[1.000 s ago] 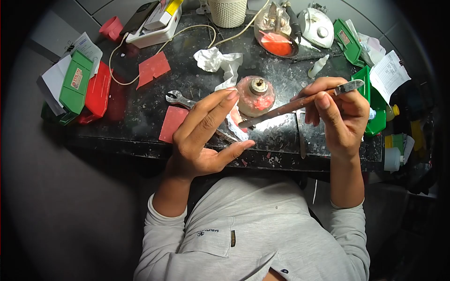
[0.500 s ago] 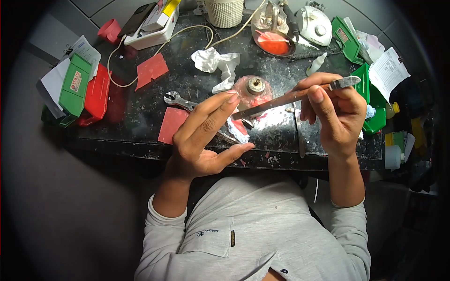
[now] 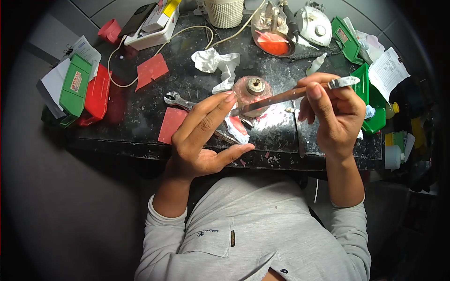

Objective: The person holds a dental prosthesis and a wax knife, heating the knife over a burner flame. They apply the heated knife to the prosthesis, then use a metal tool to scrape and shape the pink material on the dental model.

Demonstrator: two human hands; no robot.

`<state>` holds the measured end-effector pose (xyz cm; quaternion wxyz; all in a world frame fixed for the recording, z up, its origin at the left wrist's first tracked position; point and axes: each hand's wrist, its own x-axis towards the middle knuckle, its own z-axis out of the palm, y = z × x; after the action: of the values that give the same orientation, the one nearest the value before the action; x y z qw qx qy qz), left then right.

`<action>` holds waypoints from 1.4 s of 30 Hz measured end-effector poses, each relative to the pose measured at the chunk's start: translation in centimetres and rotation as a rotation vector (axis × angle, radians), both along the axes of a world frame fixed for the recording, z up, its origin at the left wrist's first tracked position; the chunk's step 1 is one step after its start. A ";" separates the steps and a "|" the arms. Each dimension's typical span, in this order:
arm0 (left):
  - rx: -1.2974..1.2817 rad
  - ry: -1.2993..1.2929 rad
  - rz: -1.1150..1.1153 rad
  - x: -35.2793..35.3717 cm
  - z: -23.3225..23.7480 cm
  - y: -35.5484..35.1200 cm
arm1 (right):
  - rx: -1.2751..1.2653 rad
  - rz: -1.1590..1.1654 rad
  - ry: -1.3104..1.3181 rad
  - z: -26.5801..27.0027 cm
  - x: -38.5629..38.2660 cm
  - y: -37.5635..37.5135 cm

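My right hand [image 3: 340, 112] is closed around the wooden handle of a wax knife [image 3: 281, 99]. Its broad, whitish metal end points right, beyond my fingers, while the darker narrow end reaches left close to my left fingertips. My left hand [image 3: 201, 133] has its fingers stretched out and its thumb apart, with no firm grip visible. Between that thumb and the fingers shows a white and pink piece [image 3: 238, 129], like plaster with pink wax, partly hidden by the hand. Behind the knife stands a round glass spirit burner [image 3: 251, 89] with a metal neck; no flame is visible.
A wrench [image 3: 176, 99] and pink wax sheets [image 3: 172, 124] lie left of my hands, crumpled tissue [image 3: 218, 65] behind. A thin metal tool [image 3: 299, 131] lies near the front edge. Green bins [image 3: 375, 114], a small bottle [image 3: 316, 64] and a red-filled pan [image 3: 274, 46] stand around.
The wax knife has turned slightly in my right hand, its left end rising a little and its broad end showing more of its whitish face. My left hand has barely moved.
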<state>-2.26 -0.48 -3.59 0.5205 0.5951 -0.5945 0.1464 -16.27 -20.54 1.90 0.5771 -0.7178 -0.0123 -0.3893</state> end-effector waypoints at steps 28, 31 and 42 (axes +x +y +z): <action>-0.060 0.122 -0.069 0.2 -1.4 0.1 | 0.154 0.100 0.000 0.3 -0.5 -2.0; -0.055 0.086 -0.056 0.2 -1.2 0.1 | 0.152 0.146 0.003 -0.1 -0.3 -1.7; -0.050 0.106 -0.051 -0.2 -0.7 0.2 | 0.136 0.135 0.039 -0.1 0.1 -0.8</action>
<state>-2.49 -0.30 -4.30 0.5695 0.5736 -0.5772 0.1159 -16.15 -21.30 1.81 0.6498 -0.6817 -0.0231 -0.3354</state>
